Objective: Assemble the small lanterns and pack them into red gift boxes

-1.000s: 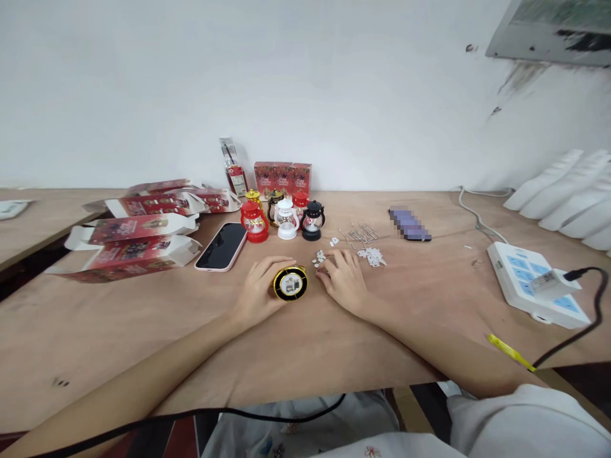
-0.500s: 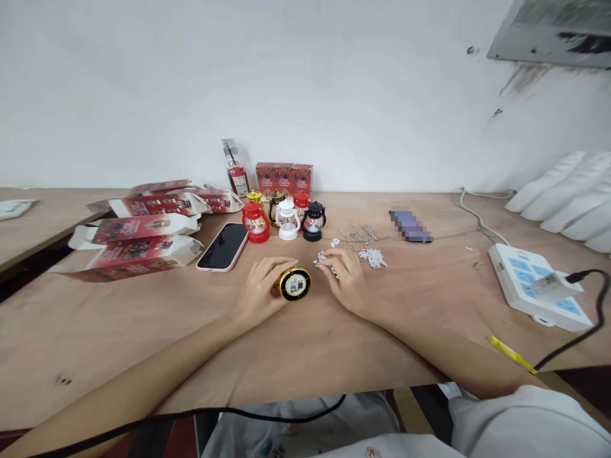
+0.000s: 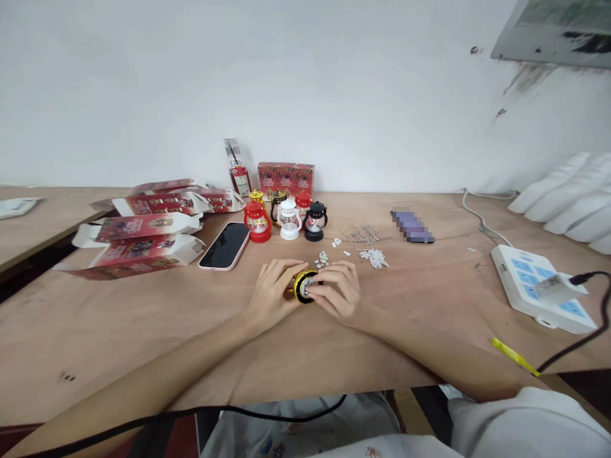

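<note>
My left hand is wrapped round a small gold toy lantern lying on its side, its round base turned towards me. My right hand has its fingers pinched against that base; what the fingertips hold is too small to make out. Just beyond the hands lies a scatter of tiny white round pieces, with more white bits and thin wire clips to the right.
Several small lanterns stand behind: a red lantern, a white lantern, a black lantern. A phone lies face up on the wooden table. Red cartons at left; power strip and cable at right.
My right hand left the scattered small pieces and came to the lantern's base. The lantern, still in my left hand, shifted slightly right.
</note>
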Motion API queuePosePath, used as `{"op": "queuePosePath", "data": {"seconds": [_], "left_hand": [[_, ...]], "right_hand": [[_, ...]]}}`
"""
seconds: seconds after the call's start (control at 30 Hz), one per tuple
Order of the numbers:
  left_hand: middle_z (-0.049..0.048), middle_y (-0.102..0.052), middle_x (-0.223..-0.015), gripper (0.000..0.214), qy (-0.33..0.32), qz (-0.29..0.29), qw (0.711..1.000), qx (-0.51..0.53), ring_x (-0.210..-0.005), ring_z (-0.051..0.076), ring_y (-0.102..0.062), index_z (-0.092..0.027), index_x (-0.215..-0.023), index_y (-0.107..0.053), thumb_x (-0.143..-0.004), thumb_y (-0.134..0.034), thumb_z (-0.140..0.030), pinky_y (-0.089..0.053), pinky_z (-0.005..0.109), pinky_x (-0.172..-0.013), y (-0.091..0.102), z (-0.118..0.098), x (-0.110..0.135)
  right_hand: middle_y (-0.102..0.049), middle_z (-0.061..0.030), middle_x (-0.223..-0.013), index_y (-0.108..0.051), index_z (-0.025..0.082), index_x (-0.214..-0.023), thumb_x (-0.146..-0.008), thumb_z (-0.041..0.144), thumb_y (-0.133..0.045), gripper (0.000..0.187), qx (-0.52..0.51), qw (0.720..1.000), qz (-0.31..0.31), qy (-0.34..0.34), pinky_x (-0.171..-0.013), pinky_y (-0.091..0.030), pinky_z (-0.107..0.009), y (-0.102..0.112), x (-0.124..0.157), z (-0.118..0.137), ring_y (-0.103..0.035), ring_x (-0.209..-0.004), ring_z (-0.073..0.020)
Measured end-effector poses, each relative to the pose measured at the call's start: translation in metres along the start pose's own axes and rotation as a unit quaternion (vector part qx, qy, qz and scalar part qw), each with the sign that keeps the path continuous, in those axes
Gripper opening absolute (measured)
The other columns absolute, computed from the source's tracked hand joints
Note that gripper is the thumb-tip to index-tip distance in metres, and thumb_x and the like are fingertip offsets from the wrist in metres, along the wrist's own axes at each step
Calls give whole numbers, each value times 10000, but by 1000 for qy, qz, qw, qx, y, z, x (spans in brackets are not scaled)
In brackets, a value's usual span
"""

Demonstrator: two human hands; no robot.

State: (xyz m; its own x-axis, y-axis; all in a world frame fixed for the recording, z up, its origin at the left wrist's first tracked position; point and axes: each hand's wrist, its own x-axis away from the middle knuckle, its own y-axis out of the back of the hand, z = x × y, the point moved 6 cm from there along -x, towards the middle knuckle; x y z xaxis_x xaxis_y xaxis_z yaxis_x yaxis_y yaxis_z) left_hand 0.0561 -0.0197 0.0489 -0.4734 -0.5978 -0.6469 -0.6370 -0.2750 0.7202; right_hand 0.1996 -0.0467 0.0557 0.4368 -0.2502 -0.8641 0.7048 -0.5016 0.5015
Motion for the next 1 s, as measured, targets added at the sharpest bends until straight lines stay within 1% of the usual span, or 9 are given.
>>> {"op": "queuePosePath", "data": {"seconds": [0.07, 0.2, 0.37, 0.53, 0.67, 0.73, 0.8, 0.9, 1.0], "left_hand": [[92, -618, -1120, 378, -3, -2, 1000, -2, -1011, 225, -558, -200, -1207, -544, -856, -608, -323, -400, 328, -793, 0, 0, 0], [87, -622, -1113, 373, -3, -2, 1000, -3, -1005, 225, -561, -211, -1212, -547, -862, -597, -330, -399, 329, -791, 0, 0, 0], [90, -623, -1105, 378, 0, -4, 1000, -5, -1001, 228, -562, -207, -1210, -552, -857, -603, -332, -400, 332, -795, 1, 0, 0], [88, -622, -1110, 391, 2, 3, 1000, -5, -1002, 228, -560, -215, -1219, -557, -851, -606, -340, -405, 333, -796, -1, 0, 0], [89, -625, -1106, 395, 16, 10, 1000, -9, -998, 232, -561, -221, -1219, -560, -848, -605, -349, -408, 335, -796, -1, 4, 0], [90, -621, -1116, 407, 19, 6, 1000, -5, -1013, 237, -561, -221, -1225, -552, -840, -613, -341, -412, 340, -810, 1, 6, 0], [88, -618, -1127, 420, 22, 1, 1000, -3, -1032, 242, -563, -222, -1226, -544, -829, -627, -331, -415, 346, -827, 3, 9, 0], [82, -620, -1123, 406, 31, -5, 999, -3, -1041, 246, -573, -215, -1198, -544, -824, -636, -340, -419, 360, -854, 7, 15, -2], [81, -621, -1116, 393, 35, -12, 999, -7, -1036, 253, -580, -204, -1166, -549, -822, -637, -372, -424, 376, -861, 10, 19, -3]], "right_hand": [[-673, -17, -934, -643, 270, -933, -868, 184, -585, 122, -2, 1000, 3, 3, -903, -405, -367, -1, 1, 0, -579, -946, -169], [-671, -14, -940, -650, 289, -932, -891, 225, -554, 122, -15, 999, 41, -29, -911, -399, -387, -6, 3, -5, -579, -953, -176], [-674, -26, -927, -643, 262, -944, -886, 205, -560, 116, -2, 1000, 2, -24, -886, -421, -374, 0, 3, -5, -587, -928, -173], [-667, -19, -945, -653, 298, -911, -888, 242, -558, 112, 4, 998, 60, -34, -891, -400, -392, -9, 6, -7, -586, -946, -185], [-649, -34, -948, -633, 269, -877, -883, 263, -571, 62, -12, 998, 29, -62, -880, -398, -391, -6, 7, -11, -582, -918, -187], [-638, -55, -962, -619, 245, -869, -891, 260, -543, 81, -6, 995, 3, -95, -860, -405, -391, 0, 5, -19, -585, -907, -194], [-629, -78, -983, -608, 226, -856, -893, 246, -513, 104, 5, 990, -5, -137, -848, -410, -389, 4, 3, -31, -586, -927, -209], [-634, -82, -944, -595, 209, -815, -872, 213, -492, 118, 12, 981, 43, -187, -842, -402, -384, 2, 4, -54, -578, -938, -221], [-664, -62, -851, -597, 196, -808, -817, 193, -529, 69, 23, 968, 147, -201, -814, -377, -379, -12, 10, -71, -561, -899, -236]]}}
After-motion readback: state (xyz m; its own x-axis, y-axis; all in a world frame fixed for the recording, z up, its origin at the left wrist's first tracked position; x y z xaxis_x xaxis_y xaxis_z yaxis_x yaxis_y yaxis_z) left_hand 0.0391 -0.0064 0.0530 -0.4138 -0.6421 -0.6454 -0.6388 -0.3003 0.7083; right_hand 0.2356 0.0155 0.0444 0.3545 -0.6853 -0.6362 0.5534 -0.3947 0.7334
